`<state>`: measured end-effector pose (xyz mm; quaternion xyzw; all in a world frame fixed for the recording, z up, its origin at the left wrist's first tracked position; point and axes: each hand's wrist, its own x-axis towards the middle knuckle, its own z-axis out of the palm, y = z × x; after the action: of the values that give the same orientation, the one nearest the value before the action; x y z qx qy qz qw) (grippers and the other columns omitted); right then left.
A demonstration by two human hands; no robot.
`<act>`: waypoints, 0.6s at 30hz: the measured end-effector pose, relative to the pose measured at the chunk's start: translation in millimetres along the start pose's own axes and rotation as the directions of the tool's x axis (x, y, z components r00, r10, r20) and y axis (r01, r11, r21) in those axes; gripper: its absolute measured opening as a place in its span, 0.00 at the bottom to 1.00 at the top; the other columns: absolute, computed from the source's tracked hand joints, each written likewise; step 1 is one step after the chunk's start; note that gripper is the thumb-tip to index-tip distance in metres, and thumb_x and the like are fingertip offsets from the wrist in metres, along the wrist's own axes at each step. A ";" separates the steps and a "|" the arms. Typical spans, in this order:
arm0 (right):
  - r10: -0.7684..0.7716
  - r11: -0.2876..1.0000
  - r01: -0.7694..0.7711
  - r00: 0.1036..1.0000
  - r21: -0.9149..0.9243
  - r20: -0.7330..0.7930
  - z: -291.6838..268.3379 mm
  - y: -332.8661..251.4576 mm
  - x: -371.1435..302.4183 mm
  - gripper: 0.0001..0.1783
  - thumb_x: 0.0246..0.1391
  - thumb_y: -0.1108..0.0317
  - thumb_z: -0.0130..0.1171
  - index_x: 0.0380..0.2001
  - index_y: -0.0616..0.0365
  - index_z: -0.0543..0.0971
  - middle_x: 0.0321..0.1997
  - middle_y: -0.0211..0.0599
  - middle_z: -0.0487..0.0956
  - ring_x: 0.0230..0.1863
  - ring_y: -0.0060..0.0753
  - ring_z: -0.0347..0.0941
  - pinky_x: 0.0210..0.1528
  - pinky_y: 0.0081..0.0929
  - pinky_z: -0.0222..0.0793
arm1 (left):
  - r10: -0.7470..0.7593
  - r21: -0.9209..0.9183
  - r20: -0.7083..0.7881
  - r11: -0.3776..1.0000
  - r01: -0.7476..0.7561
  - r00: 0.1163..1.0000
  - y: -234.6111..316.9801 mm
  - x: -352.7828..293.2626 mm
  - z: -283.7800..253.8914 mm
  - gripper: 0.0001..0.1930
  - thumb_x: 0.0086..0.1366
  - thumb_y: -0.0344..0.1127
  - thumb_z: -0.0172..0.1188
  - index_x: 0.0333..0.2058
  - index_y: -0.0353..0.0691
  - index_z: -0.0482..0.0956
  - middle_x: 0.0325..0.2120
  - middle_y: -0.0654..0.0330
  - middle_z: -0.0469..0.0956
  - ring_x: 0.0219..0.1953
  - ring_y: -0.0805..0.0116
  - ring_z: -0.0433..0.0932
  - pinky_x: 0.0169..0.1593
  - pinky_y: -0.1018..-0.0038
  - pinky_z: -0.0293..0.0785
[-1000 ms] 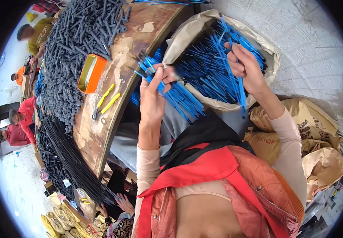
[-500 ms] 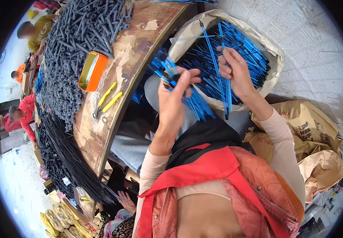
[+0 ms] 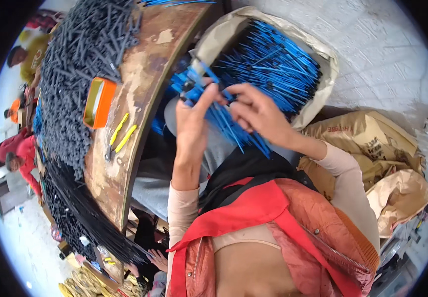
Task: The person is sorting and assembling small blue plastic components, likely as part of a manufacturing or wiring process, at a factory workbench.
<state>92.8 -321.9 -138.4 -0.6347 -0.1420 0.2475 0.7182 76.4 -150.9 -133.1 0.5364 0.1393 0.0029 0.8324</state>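
My left hand [image 3: 192,121] is closed round a bundle of thin blue sticks with black fittings [image 3: 220,123], which slants down to the right over my lap. The upper ends of the bundle are smeared by motion. Against the bundle's right side, my right hand [image 3: 263,116] has its fingers curled in on blue sticks; how many it grips is hidden. Just beyond my hands stands a large pale sack [image 3: 328,81], its top open, full of similar blue sticks [image 3: 278,64].
Left is a worn wooden table [image 3: 147,64] with a heap of dark grey plastic parts [image 3: 70,74], an orange box [image 3: 106,101], yellow-handled pliers [image 3: 125,138] and long black rods [image 3: 83,213]. Brown paper sacks [image 3: 372,141] lie at right. Co-workers [image 3: 26,163] are at the far left.
My right hand has moved left and down with its sticks, from over the sack to the bundle in my left hand. The whole view has shifted slightly.
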 end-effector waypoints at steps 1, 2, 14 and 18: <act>-0.030 1.000 0.030 0.997 0.006 0.068 -1.2 2.1 -2.3 0.15 0.67 0.65 0.48 0.54 0.60 0.69 0.30 0.29 0.75 0.27 0.17 0.69 0.29 0.18 0.66 | -0.032 -0.078 0.012 0.996 0.033 0.999 -0.6 -3.1 -3.8 0.11 0.65 0.33 0.62 0.43 0.36 0.75 0.27 0.61 0.77 0.29 0.72 0.76 0.35 0.75 0.72; -0.033 0.999 0.033 0.998 -0.005 0.049 -2.5 1.6 -0.2 0.13 0.67 0.65 0.49 0.50 0.59 0.73 0.32 0.32 0.77 0.32 0.23 0.72 0.36 0.24 0.70 | -0.074 -0.148 0.023 0.986 0.077 0.997 8.4 -12.0 -2.9 0.09 0.66 0.32 0.60 0.42 0.37 0.75 0.24 0.63 0.74 0.29 0.71 0.76 0.36 0.73 0.73; -0.260 0.214 0.262 0.944 -0.941 0.203 -150.9 100.6 108.3 0.09 0.54 0.67 0.58 0.33 0.62 0.79 0.36 0.45 0.80 0.42 0.52 0.75 0.44 0.45 0.72 | -0.223 -0.047 0.390 0.964 0.261 0.893 35.3 -48.6 1.9 0.10 0.63 0.26 0.61 0.42 0.35 0.74 0.37 0.44 0.82 0.37 0.55 0.83 0.44 0.67 0.77; -0.105 0.300 0.243 0.970 -0.922 0.221 -163.8 97.1 116.7 0.09 0.51 0.69 0.61 0.33 0.63 0.77 0.33 0.49 0.78 0.40 0.54 0.75 0.42 0.44 0.71 | -0.177 -0.080 0.366 0.972 0.220 0.914 33.6 -49.3 -11.2 0.09 0.64 0.28 0.59 0.42 0.37 0.73 0.37 0.44 0.82 0.40 0.54 0.83 0.45 0.65 0.77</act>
<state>258.4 -390.2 -271.9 -0.8980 -0.3691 0.0763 0.2269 31.2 -134.2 -96.1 0.4603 0.0397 -0.1706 0.8703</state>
